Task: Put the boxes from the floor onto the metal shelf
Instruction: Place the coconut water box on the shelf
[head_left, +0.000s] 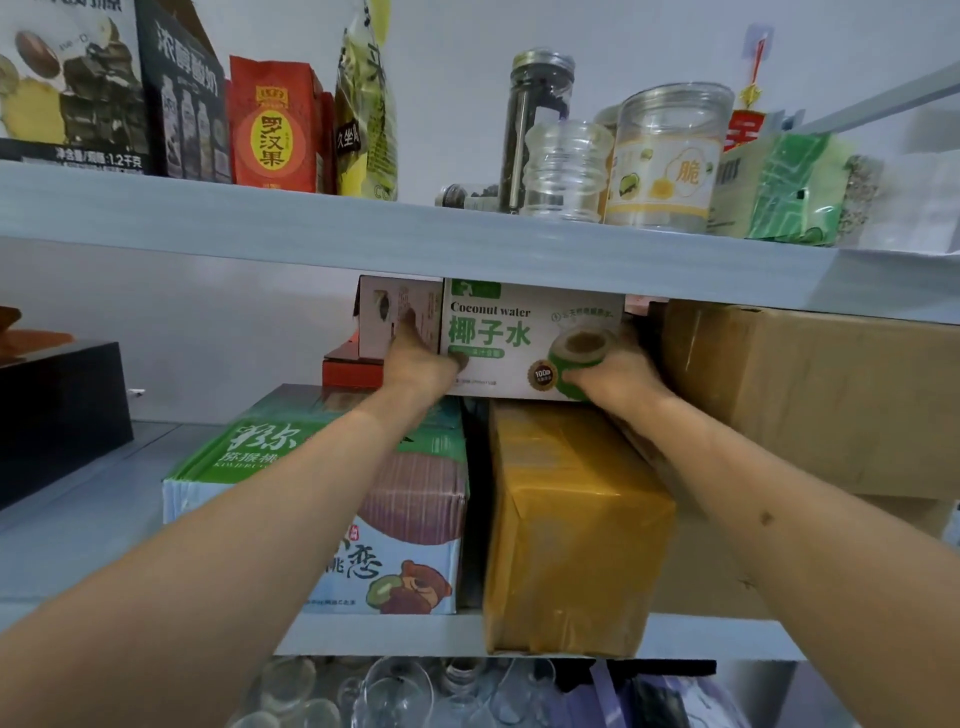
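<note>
A white and green coconut water box (509, 332) sits on top of a taped yellow-brown carton (571, 519) and a green kiwi fruit box (291, 467) on the middle metal shelf (441, 635). My left hand (415, 358) grips the box's left side. On the lower right corner of that box, my right hand (613, 374) holds on. The box's top nearly touches the shelf board above (363, 228).
A large brown carton (821, 395) stands right of the coconut box, a black box (57, 415) at the far left, a red box (353, 369) behind. Jars and food packets fill the upper shelf. Glassware lies on the shelf below.
</note>
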